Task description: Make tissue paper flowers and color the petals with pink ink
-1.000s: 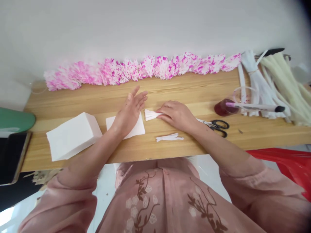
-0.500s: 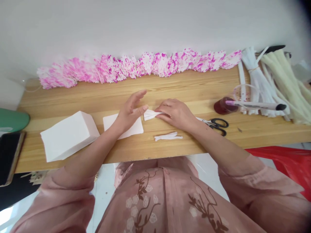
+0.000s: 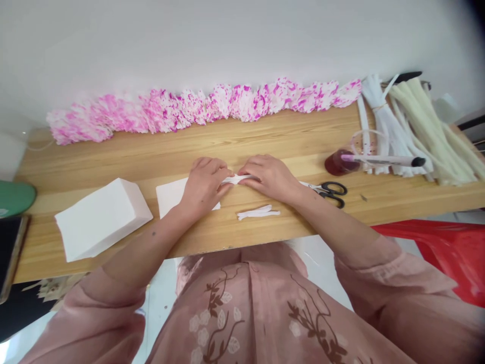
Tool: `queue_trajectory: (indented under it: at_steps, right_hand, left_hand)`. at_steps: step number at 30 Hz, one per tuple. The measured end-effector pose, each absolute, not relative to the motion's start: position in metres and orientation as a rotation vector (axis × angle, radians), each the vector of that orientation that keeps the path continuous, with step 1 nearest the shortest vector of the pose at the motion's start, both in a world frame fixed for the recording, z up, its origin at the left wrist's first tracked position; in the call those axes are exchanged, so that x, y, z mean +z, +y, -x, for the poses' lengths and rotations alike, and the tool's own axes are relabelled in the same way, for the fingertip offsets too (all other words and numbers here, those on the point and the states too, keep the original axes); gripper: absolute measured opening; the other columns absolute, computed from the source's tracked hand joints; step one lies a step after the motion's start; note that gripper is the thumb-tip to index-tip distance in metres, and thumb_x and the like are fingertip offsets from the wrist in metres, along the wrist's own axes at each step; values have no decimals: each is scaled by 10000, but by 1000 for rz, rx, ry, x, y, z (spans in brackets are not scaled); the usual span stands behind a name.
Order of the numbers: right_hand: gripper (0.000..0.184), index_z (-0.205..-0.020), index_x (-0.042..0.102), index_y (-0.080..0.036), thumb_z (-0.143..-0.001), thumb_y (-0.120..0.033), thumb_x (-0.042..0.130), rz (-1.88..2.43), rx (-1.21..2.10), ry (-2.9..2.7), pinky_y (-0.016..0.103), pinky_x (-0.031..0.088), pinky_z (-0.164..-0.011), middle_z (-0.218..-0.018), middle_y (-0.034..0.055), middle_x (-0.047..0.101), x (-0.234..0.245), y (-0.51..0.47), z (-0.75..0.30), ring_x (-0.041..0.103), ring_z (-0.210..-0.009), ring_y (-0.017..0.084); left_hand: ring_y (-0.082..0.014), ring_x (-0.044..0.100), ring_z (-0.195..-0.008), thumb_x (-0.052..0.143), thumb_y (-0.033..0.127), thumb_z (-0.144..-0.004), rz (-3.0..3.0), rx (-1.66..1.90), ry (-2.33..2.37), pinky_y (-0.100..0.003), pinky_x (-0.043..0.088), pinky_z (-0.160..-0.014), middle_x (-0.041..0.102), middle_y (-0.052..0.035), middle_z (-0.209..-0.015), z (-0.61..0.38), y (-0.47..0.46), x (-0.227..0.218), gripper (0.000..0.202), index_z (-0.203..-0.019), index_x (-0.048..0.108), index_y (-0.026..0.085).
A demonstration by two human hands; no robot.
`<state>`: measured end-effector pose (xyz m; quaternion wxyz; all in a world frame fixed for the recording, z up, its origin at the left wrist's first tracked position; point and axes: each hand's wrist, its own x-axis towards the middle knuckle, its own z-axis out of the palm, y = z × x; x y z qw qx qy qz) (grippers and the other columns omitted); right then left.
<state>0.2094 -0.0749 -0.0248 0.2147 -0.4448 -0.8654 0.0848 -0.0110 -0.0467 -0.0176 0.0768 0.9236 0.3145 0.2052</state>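
Observation:
Between my two hands is a narrow strip of pleated white tissue paper (image 3: 237,179), pinched at both ends. My left hand (image 3: 206,183) is closed on its left end, and my right hand (image 3: 268,177) grips the right end; the fingers cover much of it. Under my left wrist lies a flat white paper sheet (image 3: 170,194), partly hidden. Closer to the table edge are a few short white strips (image 3: 258,212). Black-handled scissors (image 3: 333,191) rest beside my right wrist, their blades partly behind it.
A thick stack of white paper (image 3: 98,217) sits at the left, near a phone (image 3: 13,253). Pink-and-white paper flowers (image 3: 197,106) line the wall. To the right stand a jar of dark red liquid (image 3: 337,162) with a brush-like pen (image 3: 382,160) across it, and bundled white strips (image 3: 386,121).
My left hand, open a moment ago, has come down and closed on the left end of the pleated paper. My right hand keeps its hold. The view has shifted slightly.

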Motion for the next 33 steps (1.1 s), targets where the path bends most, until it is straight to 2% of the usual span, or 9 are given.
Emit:
queue_trajectory:
  at_steps: [9, 14, 17, 25, 33]
  right_hand:
    - [256, -1011, 687, -172, -940, -360, 528, 1247, 263, -2411, 327, 384, -744, -945, 91, 685, -23, -74, -209, 587, -869, 221]
    - [301, -1003, 692, -172, -958, -387, 486, 1217, 336, -2392, 327, 402, -752, -948, 91, 692, -22, -73, -210, 595, -874, 215]
    - [326, -986, 698, -171, -985, -350, 425, 1212, 358, -2389, 323, 408, -762, -937, 89, 694, -22, -73, -211, 598, -871, 205]
    - [287, -978, 704, -173, -974, -278, 438, 1199, 343, -2377, 316, 426, -770, -947, 80, 705, -21, -73, -213, 608, -877, 201]
    - [310, -1004, 692, -178, -983, -285, 402, 1236, 382, -2355, 321, 444, -781, -958, 85, 712, -19, -74, -216, 621, -897, 208]
  left_hand:
    - [-247, 562, -945, 558, 247, -877, -2739, 576, 963, -431, 415, -869, 652, -88, -1011, 9, -46, -19, 170, -976, 685, 189]
    - [-241, 570, -921, 541, 196, -859, -2747, 544, 956, -426, 410, -871, 657, -78, -992, 8, -44, -20, 155, -921, 683, 197]
    - [-239, 573, -924, 534, 163, -844, -2733, 560, 942, -434, 404, -886, 661, -75, -981, 8, -44, -19, 156, -883, 681, 197]
    - [-237, 587, -928, 543, 169, -843, -2749, 552, 940, -418, 414, -879, 679, -74, -1012, 8, -45, -18, 124, -834, 665, 187]
    - [-244, 607, -941, 528, 174, -858, -2741, 556, 907, -422, 433, -867, 695, -80, -1048, 8, -45, -18, 146, -829, 670, 183]
